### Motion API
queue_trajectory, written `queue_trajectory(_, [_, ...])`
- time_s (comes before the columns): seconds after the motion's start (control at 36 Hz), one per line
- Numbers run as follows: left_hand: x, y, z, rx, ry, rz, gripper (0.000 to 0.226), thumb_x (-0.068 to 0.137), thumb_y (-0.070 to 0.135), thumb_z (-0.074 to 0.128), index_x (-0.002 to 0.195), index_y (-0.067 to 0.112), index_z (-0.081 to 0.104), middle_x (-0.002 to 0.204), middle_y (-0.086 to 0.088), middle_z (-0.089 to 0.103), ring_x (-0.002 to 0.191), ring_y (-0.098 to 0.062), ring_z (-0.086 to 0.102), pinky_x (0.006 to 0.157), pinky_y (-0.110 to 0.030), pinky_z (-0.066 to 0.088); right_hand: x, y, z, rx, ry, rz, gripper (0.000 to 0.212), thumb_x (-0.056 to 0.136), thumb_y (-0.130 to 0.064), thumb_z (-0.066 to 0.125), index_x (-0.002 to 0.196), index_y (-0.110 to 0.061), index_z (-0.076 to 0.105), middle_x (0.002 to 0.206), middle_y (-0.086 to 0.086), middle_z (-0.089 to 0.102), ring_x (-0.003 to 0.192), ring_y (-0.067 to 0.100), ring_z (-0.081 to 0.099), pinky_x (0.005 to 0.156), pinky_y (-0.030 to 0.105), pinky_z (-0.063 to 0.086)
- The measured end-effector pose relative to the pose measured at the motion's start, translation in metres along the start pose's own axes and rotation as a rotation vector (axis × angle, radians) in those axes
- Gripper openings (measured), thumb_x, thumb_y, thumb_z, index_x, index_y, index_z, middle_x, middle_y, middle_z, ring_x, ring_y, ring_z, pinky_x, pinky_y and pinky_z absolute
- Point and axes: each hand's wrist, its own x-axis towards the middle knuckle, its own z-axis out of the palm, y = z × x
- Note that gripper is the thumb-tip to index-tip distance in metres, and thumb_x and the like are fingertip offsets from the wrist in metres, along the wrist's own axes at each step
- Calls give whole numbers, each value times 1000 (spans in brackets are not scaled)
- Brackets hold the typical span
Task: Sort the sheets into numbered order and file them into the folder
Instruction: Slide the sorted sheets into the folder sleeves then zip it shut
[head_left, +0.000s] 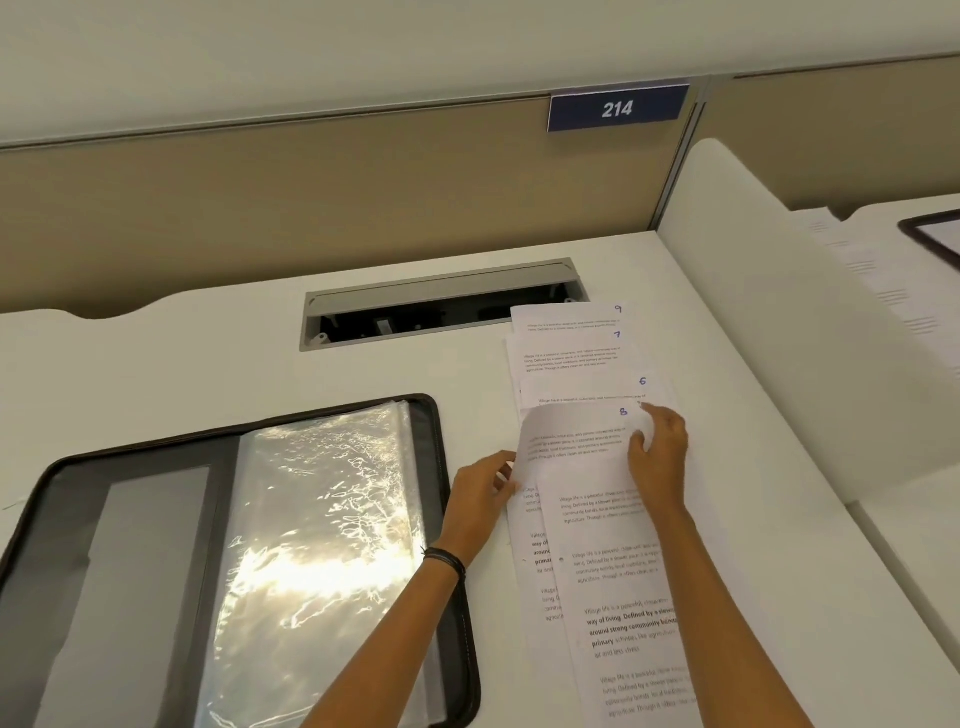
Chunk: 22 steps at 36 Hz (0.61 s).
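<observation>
A fanned column of printed sheets lies on the white desk to the right of the folder. Sheets marked 9 (571, 316), 7 (569, 353) and 6 (587, 391) show at its far end. Sheet 8 (571, 436) curls up off the pile. My right hand (657, 452) pinches its top right corner and my left hand (480, 493) holds its left edge. More sheets (623, 613) lie nearer me, their numbers hidden by my right arm. The black zip folder (431, 447) lies open on the left, with glossy clear sleeves (322, 519) showing.
A cable tray opening (441, 317) is set into the desk behind the folder, partly under sheet 9. A white divider panel (779, 332) rises at the right. Beyond it are more papers (872, 280) and another dark folder (935, 234). A sign reading 214 (618, 108) hangs on the partition.
</observation>
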Motion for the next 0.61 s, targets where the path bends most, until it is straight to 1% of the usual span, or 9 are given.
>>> queue_trajectory(0.08, [0,-2,3,-20,26,-18,41,91,12,62,130,21,53,106,7,62,88,-4,57,81,-16,47,18,6,-3,-16,-33,139,47,92,-1,50,137,1,40,139,22,39,131,35,35,109,38,28])
queue_trajectory(0.14, [0,-2,4,-25,33,-19,49,91,12,61,137,22,44,113,10,56,97,-6,55,87,-17,45,29,7,-4,-20,-45,177,48,91,-2,51,138,1,39,140,22,39,132,36,34,110,39,26])
queue_trajectory(0.22, [-1,-1,6,-7,49,-8,48,92,11,60,136,20,44,116,13,52,100,-6,53,87,-14,42,40,8,-3,-49,-52,184,50,90,-1,53,138,1,39,138,24,42,129,36,38,108,38,28])
queue_trajectory(0.31, [0,-3,9,65,76,77,37,91,10,60,127,17,51,118,11,50,103,-4,53,88,-14,41,46,9,-2,-52,-27,215,51,87,1,55,136,1,42,133,25,46,125,38,42,106,39,30])
queue_trajectory(0.36, [1,-5,11,129,86,139,27,91,9,60,117,13,57,115,12,47,98,1,49,84,-7,37,47,9,-3,-54,-2,232,51,86,2,57,135,0,43,132,25,47,123,38,43,105,39,32])
queue_trajectory(0.42, [1,-7,12,141,85,161,23,91,9,59,115,12,58,114,12,46,96,2,48,81,-4,35,48,9,-3,-59,15,230,52,85,3,57,134,-1,45,131,25,47,122,38,45,104,39,33])
queue_trajectory(0.47, [-1,-6,12,110,81,142,24,94,12,56,118,14,57,116,13,48,99,-1,51,85,-8,38,47,9,-2,-57,24,216,51,84,3,57,133,-3,46,129,23,48,121,37,46,104,41,35])
queue_trajectory(0.53, [-3,-4,12,39,40,82,27,97,17,53,124,18,54,116,14,54,101,-2,55,85,-12,43,44,8,-1,-32,22,181,48,84,5,56,131,-4,49,125,22,52,117,35,48,103,42,37])
queue_trajectory(0.61, [-4,-2,11,-38,-18,16,31,97,19,53,128,20,50,112,13,60,100,-1,58,81,-5,44,38,6,0,42,18,136,43,86,8,53,127,-4,52,119,19,55,113,31,52,100,34,39])
